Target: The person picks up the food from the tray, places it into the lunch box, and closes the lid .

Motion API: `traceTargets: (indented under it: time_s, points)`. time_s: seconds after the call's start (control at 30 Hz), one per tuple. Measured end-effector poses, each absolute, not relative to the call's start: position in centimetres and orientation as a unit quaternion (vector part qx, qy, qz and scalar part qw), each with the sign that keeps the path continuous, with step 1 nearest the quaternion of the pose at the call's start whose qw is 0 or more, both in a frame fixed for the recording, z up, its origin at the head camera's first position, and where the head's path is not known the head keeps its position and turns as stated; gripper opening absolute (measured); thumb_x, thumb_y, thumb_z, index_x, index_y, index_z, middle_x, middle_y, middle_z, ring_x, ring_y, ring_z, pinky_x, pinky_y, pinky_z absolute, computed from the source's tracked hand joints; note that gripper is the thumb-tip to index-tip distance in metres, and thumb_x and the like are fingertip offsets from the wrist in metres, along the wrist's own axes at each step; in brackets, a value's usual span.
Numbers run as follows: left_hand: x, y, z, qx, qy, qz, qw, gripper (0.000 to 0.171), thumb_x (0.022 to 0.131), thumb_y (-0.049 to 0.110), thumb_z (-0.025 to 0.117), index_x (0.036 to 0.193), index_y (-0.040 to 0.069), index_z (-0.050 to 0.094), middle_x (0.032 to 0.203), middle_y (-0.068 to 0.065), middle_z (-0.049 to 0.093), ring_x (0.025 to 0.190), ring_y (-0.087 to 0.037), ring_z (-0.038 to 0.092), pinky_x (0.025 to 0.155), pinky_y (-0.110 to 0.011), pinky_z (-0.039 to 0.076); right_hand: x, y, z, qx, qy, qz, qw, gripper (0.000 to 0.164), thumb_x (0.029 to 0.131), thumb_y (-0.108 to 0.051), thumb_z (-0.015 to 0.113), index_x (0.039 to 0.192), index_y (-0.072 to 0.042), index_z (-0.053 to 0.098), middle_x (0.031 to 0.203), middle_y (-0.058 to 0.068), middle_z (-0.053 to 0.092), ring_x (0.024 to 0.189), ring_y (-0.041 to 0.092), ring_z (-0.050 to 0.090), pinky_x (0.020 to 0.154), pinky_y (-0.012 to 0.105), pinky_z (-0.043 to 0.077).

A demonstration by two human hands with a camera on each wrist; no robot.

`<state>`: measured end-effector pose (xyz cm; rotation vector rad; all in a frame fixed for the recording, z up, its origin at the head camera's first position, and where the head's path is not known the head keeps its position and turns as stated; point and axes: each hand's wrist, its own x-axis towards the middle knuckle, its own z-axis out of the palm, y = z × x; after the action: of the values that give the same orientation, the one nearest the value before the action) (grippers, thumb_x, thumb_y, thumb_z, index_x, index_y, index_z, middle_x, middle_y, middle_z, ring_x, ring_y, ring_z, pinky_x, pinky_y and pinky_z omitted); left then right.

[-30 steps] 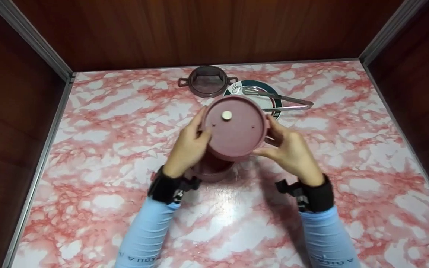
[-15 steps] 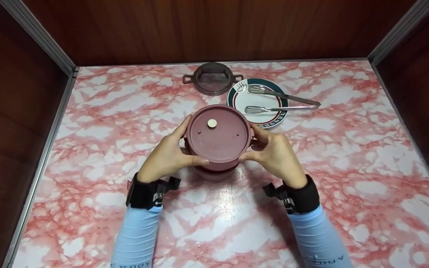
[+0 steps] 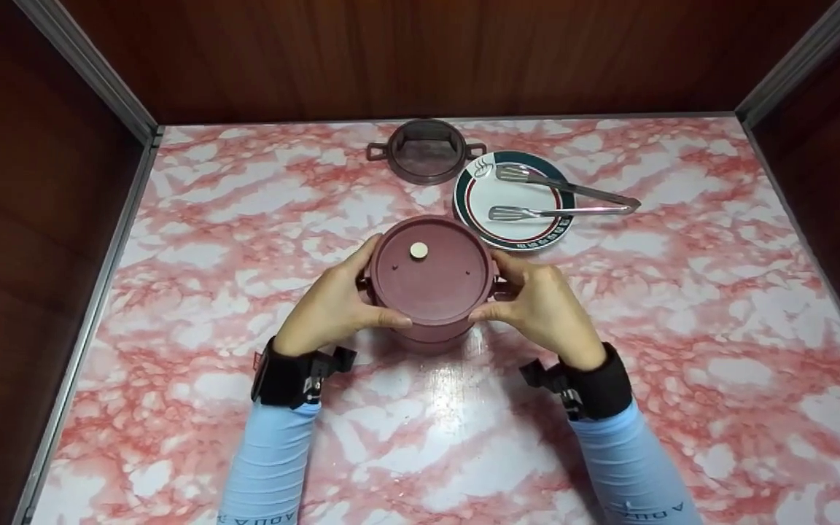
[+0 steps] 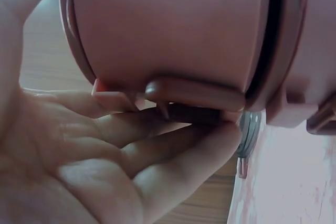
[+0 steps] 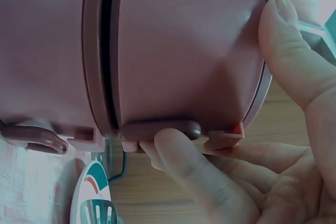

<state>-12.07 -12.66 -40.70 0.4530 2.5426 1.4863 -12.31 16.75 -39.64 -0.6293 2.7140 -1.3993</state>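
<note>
Both hands hold a round mauve lunch box tier (image 3: 427,292), whose flat lid bears a cream knob (image 3: 418,251). It sits level over a second mauve tier (image 3: 431,345), mostly hidden beneath it in the head view. A thin dark gap runs between the two rims in the wrist views. On the left, my left hand (image 3: 332,306) grips the upper tier, thumb at the front and fingers under a side handle (image 4: 194,93). My right hand (image 3: 545,308) mirrors this on the other side, thumb (image 5: 286,40) on the wall and fingers at the brown handle (image 5: 160,129).
Behind the tiers lies a round brown piece (image 3: 429,176) with two loop handles and a see-through middle. To its right, a white plate (image 3: 489,197) with a green rim carries metal tongs (image 3: 602,195). Wooden panels (image 3: 420,58) enclose the marbled red-and-white table (image 3: 245,219).
The upper tier has come down from a raised, tilted position off to the right and now stands level over the lower one. Both hands moved with it, keeping hold.
</note>
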Motion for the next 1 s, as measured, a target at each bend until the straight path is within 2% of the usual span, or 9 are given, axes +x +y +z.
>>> traceTargets:
  time_s: [0.27,0.43,0.6,0.8,1.0]
  points:
    - [-11.9,-12.5,-41.0,0.168,0.842,0.506,0.087,0.117,0.062,0.051,0.091,0.157,0.024,0.028,0.145,0.002,0.05,0.128,-0.015,0.05,0.104,-0.036,0.041,-12.2,16.7,-39.4,-0.212,0.881,-0.422,0.025,0.09,0.066,-0.039,0.089,0.142,-0.005,0.053,0.131,0.008,0.063,0.107,0.015,0.064,0.089,0.032,0.053]
    - [-12.2,-12.4,-41.2,0.169,0.838,0.513,0.083,0.111,0.06,0.049,0.093,0.152,0.03,0.035,0.14,0.006,0.053,0.126,-0.014,0.05,0.104,-0.04,0.041,-12.2,17.1,-39.4,-0.201,0.887,-0.413,0.04,0.09,0.071,-0.047,0.085,0.146,-0.01,0.05,0.131,0.005,0.063,0.106,0.015,0.065,0.09,0.033,0.053]
    - [-12.3,-12.4,-41.4,0.161,0.836,0.518,0.086,0.113,0.058,0.051,0.093,0.151,0.028,0.034,0.137,0.004,0.054,0.125,-0.013,0.05,0.104,-0.038,0.04,-12.3,17.5,-39.7,-0.206,0.885,-0.413,0.063,0.091,0.077,-0.047,0.081,0.151,-0.011,0.042,0.134,0.008,0.061,0.112,0.02,0.063,0.095,0.041,0.05]
    - [-12.3,-12.4,-41.4,0.156,0.838,0.516,0.086,0.114,0.058,0.053,0.093,0.151,0.027,0.032,0.138,0.002,0.054,0.125,-0.013,0.05,0.105,-0.038,0.04,-12.7,17.8,-39.8,-0.204,0.885,-0.411,0.084,0.081,0.087,-0.043,0.074,0.151,-0.006,0.04,0.141,0.011,0.054,0.119,0.023,0.059,0.101,0.043,0.046]
    - [-12.3,-12.5,-41.4,0.16,0.834,0.521,0.087,0.114,0.06,0.054,0.092,0.151,0.026,0.031,0.139,0.001,0.053,0.126,-0.014,0.05,0.105,-0.038,0.04,-13.1,18.1,-39.8,-0.199,0.882,-0.418,0.092,0.073,0.092,-0.043,0.068,0.149,-0.005,0.042,0.139,0.01,0.057,0.113,0.019,0.062,0.097,0.04,0.048]
